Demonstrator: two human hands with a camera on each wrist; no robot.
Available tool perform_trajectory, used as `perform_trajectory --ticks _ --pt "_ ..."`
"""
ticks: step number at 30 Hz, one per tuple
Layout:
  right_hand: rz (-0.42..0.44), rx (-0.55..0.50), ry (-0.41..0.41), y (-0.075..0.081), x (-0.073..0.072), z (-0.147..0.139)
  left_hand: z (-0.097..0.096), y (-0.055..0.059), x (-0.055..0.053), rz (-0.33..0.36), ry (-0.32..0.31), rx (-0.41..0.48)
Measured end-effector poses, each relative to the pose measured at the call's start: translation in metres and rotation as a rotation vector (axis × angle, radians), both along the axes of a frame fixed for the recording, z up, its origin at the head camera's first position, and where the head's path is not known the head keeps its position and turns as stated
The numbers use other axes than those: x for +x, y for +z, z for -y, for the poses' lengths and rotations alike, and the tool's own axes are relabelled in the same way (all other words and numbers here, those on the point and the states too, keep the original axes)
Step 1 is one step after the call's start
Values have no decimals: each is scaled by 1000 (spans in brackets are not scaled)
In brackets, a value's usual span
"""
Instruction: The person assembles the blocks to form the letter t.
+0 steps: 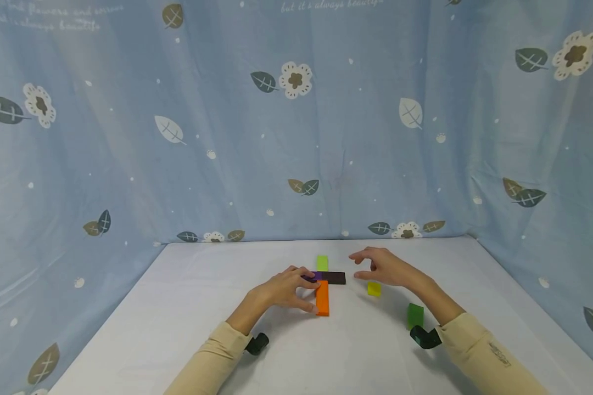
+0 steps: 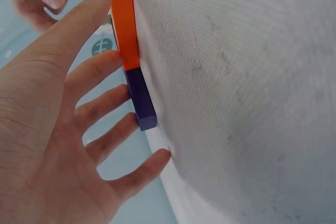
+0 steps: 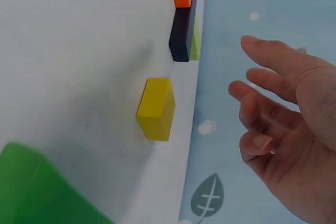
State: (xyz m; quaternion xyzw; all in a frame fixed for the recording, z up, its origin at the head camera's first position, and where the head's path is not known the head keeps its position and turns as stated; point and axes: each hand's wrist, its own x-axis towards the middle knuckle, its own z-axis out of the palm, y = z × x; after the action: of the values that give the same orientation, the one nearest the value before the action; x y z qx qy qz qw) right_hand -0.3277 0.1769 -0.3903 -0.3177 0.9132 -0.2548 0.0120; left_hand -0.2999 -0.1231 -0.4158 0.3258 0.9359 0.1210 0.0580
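Note:
An orange block point(image 1: 323, 299) lies lengthwise against a dark purple block point(image 1: 335, 278) set crosswise, and a light green block point(image 1: 322, 263) extends from the far side. My left hand point(image 1: 287, 288) rests at the left of these pieces. Its thumb touches the near part of the orange block, its index finger the far part, and other fingertips reach the purple block's left half. To the right, my right hand point(image 1: 389, 267) hovers with loosely bent fingers and holds nothing. A yellow block point(image 3: 156, 109) stands on the table just below it.
Near the right wrist stands a green block point(image 1: 415, 315). All the blocks are on a white-covered table point(image 1: 217, 285), with a blue leaf-and-flower curtain point(image 1: 227, 164) behind and along the sides. Each wrist carries a small black camera.

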Motion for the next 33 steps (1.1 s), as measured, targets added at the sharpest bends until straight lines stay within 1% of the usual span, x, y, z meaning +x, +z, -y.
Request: perform_trajectory --ticks 3,9,15,24,33 --pt "12 8 3 1 5 -4 0 -1 0 -5 -7 0" --pt "36 19 -22 2 13 -13 0 -1 1 -6 -5 5" --pt "23 48 -35 -2 18 -22 0 1 3 -4 3 11" --pt "10 50 -11 -7 26 -35 -1 0 2 -14 4 -4" --pt "75 70 -71 -14 27 -39 -1 0 3 -15 9 -14"
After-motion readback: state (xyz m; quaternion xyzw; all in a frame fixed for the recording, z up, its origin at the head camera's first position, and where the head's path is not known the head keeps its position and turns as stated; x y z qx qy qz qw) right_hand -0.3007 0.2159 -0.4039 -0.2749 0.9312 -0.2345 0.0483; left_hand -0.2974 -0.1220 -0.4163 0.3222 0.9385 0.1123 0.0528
